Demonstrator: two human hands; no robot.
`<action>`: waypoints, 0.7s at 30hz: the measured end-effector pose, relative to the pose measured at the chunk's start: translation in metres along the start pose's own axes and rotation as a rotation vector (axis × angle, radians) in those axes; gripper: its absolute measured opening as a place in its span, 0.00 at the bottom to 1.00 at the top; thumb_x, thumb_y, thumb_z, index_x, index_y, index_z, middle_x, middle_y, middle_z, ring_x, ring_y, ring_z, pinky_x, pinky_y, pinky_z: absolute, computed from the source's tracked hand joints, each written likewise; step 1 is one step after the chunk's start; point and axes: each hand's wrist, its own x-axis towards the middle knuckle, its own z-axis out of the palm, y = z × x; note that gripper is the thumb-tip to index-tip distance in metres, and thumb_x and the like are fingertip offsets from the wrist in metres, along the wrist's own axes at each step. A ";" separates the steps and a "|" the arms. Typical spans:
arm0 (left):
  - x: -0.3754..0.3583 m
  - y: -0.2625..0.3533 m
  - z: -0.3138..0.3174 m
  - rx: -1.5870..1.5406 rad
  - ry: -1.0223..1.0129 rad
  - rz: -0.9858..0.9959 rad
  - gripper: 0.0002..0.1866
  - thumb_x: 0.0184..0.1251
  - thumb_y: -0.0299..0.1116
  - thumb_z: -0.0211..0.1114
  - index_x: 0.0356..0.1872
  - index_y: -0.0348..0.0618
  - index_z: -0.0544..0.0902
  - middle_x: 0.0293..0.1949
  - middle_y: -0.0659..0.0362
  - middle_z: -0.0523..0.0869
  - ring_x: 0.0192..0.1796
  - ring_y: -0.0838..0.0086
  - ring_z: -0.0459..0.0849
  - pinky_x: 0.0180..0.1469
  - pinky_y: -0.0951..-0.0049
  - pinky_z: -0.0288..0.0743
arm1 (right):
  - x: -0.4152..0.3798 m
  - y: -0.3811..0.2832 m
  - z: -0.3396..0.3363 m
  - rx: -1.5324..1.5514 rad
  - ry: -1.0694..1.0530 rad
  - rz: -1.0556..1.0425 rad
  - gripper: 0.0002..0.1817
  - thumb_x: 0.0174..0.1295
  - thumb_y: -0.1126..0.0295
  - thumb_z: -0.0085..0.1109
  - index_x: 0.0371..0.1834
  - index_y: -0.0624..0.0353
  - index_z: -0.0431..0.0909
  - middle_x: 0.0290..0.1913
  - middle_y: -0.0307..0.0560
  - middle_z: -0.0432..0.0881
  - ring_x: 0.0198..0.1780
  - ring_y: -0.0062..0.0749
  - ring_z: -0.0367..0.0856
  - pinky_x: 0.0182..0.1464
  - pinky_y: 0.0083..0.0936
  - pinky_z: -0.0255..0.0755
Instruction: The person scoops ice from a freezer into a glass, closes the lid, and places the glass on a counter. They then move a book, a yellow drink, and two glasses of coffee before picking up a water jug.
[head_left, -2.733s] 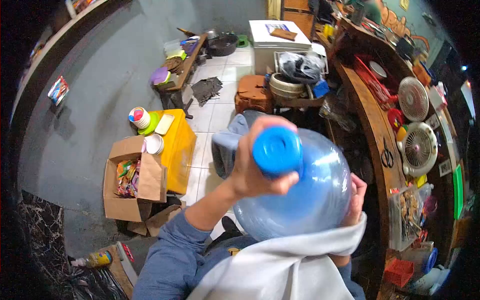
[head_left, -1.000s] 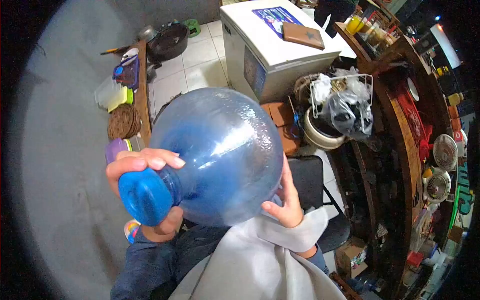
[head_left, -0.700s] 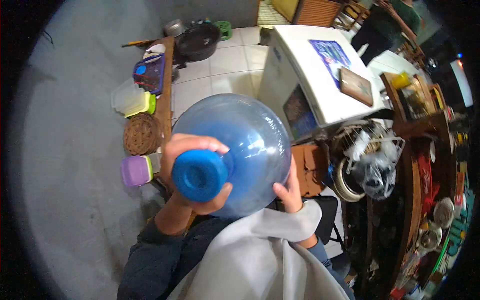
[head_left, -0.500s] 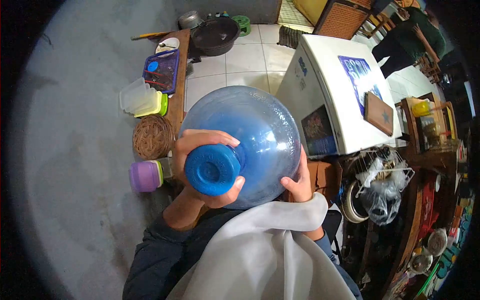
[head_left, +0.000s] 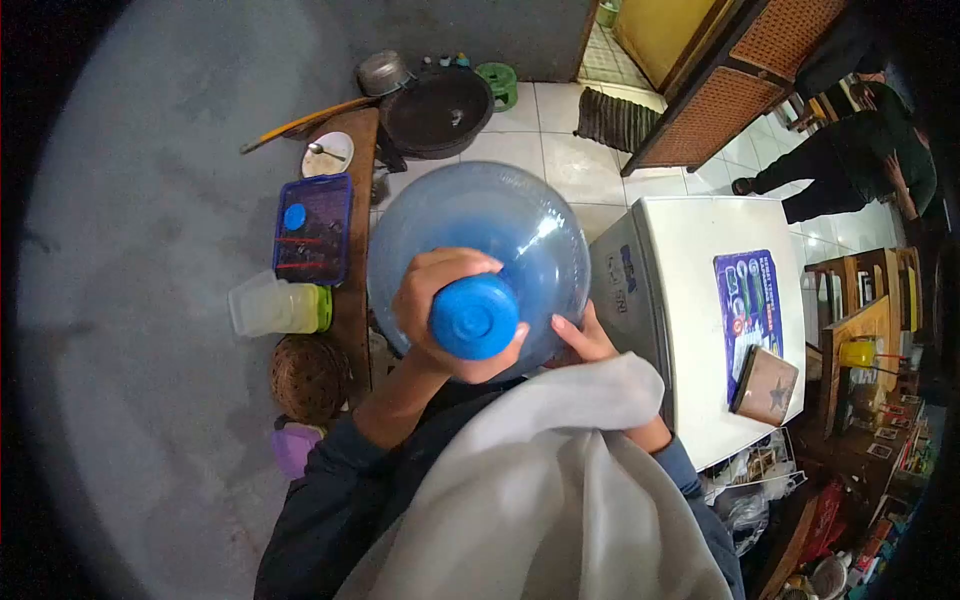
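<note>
A large clear-blue water jug (head_left: 480, 205) is held upright in front of my body, its blue cap (head_left: 474, 317) facing the camera. My left hand (head_left: 425, 310) wraps round the neck just under the cap, fingers on the far side and thumb on the near side. Against the jug's lower right side rests my right hand (head_left: 590, 340), its thumb and a finger showing and the rest hidden behind the jug and a grey-white cloth (head_left: 560, 450) hanging over my front.
A white fridge (head_left: 690, 300) stands at the right with a brown wallet-like case on top. At the left a wooden bench (head_left: 355, 240) holds a blue basket and plastic containers. A dark basin (head_left: 435, 110), a folding screen (head_left: 720, 110) and a person (head_left: 860, 160) are farther off.
The fridge, bench and doorway have shifted in view. The jug's cap appears farther right and higher, with both hands still on the jug. More of the doorway and screen shows.
</note>
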 end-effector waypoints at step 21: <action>0.023 -0.457 0.354 -0.084 -0.740 -0.688 0.23 0.28 0.26 0.66 0.33 0.43 0.69 0.34 0.55 0.76 0.38 0.62 0.76 0.39 0.71 0.69 | 0.441 0.115 -0.211 0.818 0.859 0.056 0.38 0.47 0.46 0.46 0.59 0.49 0.45 0.60 0.48 0.48 0.59 0.44 0.49 0.55 0.48 0.43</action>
